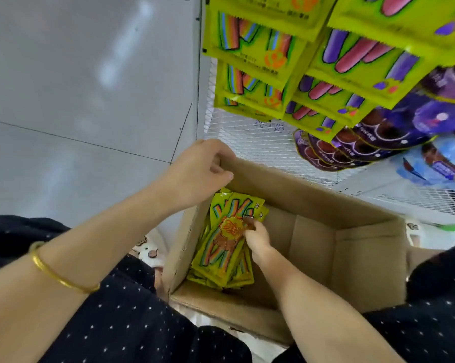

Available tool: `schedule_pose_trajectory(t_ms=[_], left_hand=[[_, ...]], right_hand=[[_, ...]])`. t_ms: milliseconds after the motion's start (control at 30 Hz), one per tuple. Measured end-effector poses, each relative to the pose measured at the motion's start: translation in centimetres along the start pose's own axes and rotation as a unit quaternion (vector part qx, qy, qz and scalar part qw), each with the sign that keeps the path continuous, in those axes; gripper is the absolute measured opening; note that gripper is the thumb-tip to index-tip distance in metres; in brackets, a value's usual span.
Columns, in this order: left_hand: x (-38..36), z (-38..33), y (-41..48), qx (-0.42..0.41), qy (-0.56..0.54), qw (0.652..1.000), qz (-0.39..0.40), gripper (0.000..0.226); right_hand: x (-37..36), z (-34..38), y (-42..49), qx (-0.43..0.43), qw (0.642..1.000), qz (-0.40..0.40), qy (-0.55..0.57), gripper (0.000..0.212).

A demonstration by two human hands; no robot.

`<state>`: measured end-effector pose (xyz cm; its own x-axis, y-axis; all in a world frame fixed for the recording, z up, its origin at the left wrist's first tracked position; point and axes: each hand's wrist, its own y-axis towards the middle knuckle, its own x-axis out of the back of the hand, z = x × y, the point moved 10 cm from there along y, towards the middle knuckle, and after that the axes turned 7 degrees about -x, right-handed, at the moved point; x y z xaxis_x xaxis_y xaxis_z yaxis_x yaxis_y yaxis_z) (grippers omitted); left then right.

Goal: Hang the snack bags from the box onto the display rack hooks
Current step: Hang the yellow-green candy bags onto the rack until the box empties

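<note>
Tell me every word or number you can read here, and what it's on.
Nothing reads clearly enough to quote.
Bags in the box: orange logo, lettering too blurred.
Hanging bags: print too blurred.
Rack: handwritten marks, illegible.

Left hand (pixel 200 171) grips the box (pixel 312 197) rim; right hand (pixel 257 239) pinches snack bags (pixel 221 258).

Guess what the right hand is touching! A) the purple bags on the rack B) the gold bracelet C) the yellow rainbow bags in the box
C: the right hand reaches down into the cardboard box and pinches the yellow snack bags stacked inside.
</note>
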<state>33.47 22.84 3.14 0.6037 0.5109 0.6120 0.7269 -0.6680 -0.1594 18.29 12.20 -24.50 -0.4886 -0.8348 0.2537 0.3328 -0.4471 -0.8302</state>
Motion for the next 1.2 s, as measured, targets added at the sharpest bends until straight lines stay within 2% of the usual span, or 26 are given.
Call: schedule_pose_trajectory(t_ms=[167,367,467,533,600,667,700,800,833,867,933,1000,1100,1200], left_hand=[[0.2,0.5,0.3,-0.007,-0.016,1.000,-0.009,0.025],[0.2,1.1,0.5,0.001,0.007,1.000,-0.009,0.027],[-0.4,1.9,0.0,0.030,0.017,0.999,0.001,0.051],[-0.9,1.4,-0.6,0.047,-0.026,0.999,0.006,0.063],[-0.4,-0.5,-1.0,0.032,-0.075,0.996,-0.020,0.046],[1.6,-3.2,-1.5,-0.001,-0.105,0.993,-0.057,0.024],[2.5,-4.5,-1.8,-0.017,-0.122,0.990,-0.066,0.023],[6.3,-9.7,-2.8,-0.074,-0.114,0.988,-0.079,0.057],[8.2,-11.9,-3.3,-0.095,-0.115,0.985,-0.087,0.054],[10.2,-14.1,-3.8,-0.116,-0.124,0.981,-0.097,0.041],[15.4,-18.3,-4.5,-0.153,-0.175,0.961,-0.152,0.023],[21.2,-22.7,-5.0,-0.194,-0.226,0.923,-0.243,0.022],[27.2,-28.2,-3.9,-0.242,-0.187,0.893,-0.330,0.012],[29.9,-32.0,-2.1,-0.270,-0.142,0.882,-0.360,0.013]], right_hand=[[-2.4,1.5,-1.2,0.014,0.998,0.066,-0.019,0.042],[0.7,6.2,-5.8,0.121,0.984,0.120,0.047,0.022],[3.4,9.6,-9.3,0.185,0.973,0.128,0.057,0.023],[4.9,12.2,-12.4,0.236,0.961,0.134,0.057,0.024],[6.0,15.0,-16.5,0.293,0.944,0.143,0.041,0.027],[7.2,18.0,-21.4,0.369,0.919,0.134,0.017,0.031],[7.9,19.6,-24.0,0.414,0.903,0.113,0.000,0.035],[10.3,24.3,-32.5,0.559,0.828,0.006,-0.045,0.037],[11.0,25.6,-35.3,0.595,0.802,-0.019,-0.047,0.035],[11.5,26.8,-37.9,0.624,0.779,-0.037,-0.048,0.035],[12.4,29.2,-42.8,0.671,0.737,-0.062,-0.050,0.038],[13.2,31.4,-47.1,0.703,0.704,-0.087,-0.056,0.040],[14.4,34.8,-51.9,0.738,0.658,-0.132,-0.068,0.040],[15.1,37.5,-55.0,0.765,0.620,-0.161,-0.071,0.038]])
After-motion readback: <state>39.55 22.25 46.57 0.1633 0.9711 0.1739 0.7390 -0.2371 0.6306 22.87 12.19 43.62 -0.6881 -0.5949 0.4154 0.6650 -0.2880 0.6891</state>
